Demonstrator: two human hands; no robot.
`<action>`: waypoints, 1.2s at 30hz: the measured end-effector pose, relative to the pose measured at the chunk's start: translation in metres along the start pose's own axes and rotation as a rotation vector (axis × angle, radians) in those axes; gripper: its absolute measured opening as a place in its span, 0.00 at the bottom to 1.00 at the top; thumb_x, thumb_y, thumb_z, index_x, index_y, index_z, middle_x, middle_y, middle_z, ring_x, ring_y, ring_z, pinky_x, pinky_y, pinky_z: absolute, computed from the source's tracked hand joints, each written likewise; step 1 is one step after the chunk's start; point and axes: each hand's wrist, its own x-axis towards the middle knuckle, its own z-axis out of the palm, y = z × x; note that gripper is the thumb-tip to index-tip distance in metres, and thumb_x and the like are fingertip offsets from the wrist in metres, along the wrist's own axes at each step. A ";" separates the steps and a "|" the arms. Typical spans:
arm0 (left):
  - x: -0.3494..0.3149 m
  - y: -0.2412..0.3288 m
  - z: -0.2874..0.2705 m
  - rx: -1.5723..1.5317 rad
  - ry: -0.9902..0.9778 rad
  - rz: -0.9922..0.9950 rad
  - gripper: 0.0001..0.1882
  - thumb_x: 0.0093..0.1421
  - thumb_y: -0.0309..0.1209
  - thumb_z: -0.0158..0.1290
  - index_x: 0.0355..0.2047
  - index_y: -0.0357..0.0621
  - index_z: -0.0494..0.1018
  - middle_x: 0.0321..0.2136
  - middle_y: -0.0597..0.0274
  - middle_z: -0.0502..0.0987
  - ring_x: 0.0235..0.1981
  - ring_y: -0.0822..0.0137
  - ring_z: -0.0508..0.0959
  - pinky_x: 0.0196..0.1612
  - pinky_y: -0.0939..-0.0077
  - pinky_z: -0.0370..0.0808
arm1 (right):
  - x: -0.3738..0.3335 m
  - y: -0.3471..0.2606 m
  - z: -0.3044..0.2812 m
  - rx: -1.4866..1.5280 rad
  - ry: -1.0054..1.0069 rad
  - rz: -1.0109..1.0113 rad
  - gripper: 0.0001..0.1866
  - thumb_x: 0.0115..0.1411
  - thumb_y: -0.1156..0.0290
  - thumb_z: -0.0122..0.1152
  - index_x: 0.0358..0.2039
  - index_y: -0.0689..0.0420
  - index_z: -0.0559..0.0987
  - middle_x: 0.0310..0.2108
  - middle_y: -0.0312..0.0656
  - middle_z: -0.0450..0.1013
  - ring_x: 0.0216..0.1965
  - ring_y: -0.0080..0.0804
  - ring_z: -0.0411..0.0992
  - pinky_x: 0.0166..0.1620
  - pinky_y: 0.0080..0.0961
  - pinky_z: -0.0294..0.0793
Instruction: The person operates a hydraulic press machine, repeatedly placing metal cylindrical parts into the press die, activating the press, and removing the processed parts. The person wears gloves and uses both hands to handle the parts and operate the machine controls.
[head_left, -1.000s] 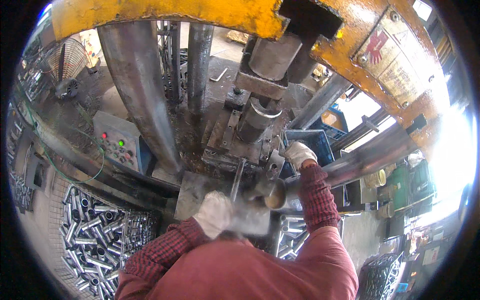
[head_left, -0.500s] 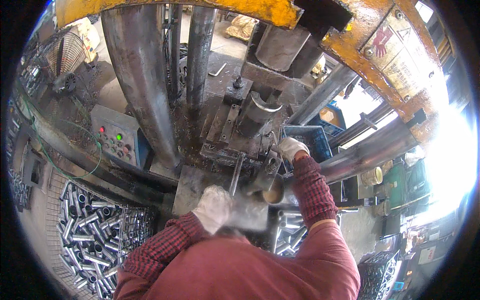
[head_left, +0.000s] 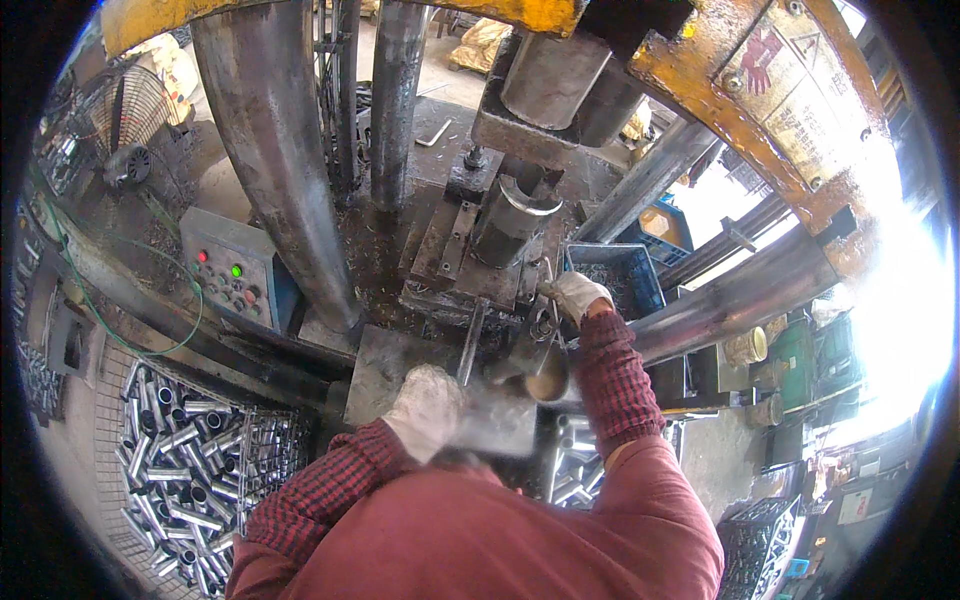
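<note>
My left hand (head_left: 425, 408), in a white work glove, is low over a flat metal plate (head_left: 385, 362), beside the near end of a metal rod (head_left: 474, 343). Its fingers are hidden and partly blurred. My right hand (head_left: 578, 296), gloved too, is bent closed next to a thin upright metal piece at the press bed's front edge. What it grips is too small to make out. Just below it is a round pot (head_left: 547, 384) with brownish contents. Beyond both hands, a curved lower die (head_left: 512, 222) stands under the raised upper die (head_left: 552, 85).
Thick steel columns (head_left: 270, 150) flank the bed under a yellow frame (head_left: 690, 85). At left are a control box (head_left: 235, 272) with lit red and green lights and a wire basket (head_left: 275, 455) of short metal tubes. A blue crate (head_left: 640, 265) stands at right.
The upper die stands a little higher above the lower one. My right hand has shifted slightly left in the picture, along with a small shift of the whole view. My left hand stays nearly in place.
</note>
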 end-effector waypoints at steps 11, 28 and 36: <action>0.010 -0.002 -0.017 -0.094 -0.180 -0.011 0.13 0.73 0.42 0.56 0.34 0.54 0.86 0.28 0.57 0.82 0.35 0.52 0.83 0.41 0.51 0.75 | -0.005 -0.015 -0.031 0.047 0.013 0.159 0.29 0.70 0.39 0.67 0.41 0.55 0.94 0.38 0.51 0.90 0.43 0.53 0.89 0.49 0.50 0.85; 0.013 -0.005 -0.034 -0.164 -0.295 0.039 0.15 0.67 0.36 0.56 0.44 0.38 0.85 0.36 0.49 0.81 0.41 0.48 0.80 0.42 0.46 0.73 | 0.023 0.019 0.014 -0.012 -0.018 -0.138 0.25 0.78 0.49 0.56 0.62 0.50 0.87 0.47 0.58 0.87 0.54 0.58 0.86 0.55 0.50 0.84; 0.014 -0.004 -0.030 -0.174 -0.309 0.013 0.13 0.69 0.35 0.54 0.41 0.42 0.84 0.34 0.49 0.82 0.40 0.48 0.81 0.42 0.46 0.73 | -0.003 -0.001 -0.028 -0.069 -0.073 -0.033 0.31 0.73 0.37 0.62 0.49 0.55 0.92 0.47 0.58 0.88 0.52 0.56 0.87 0.52 0.51 0.84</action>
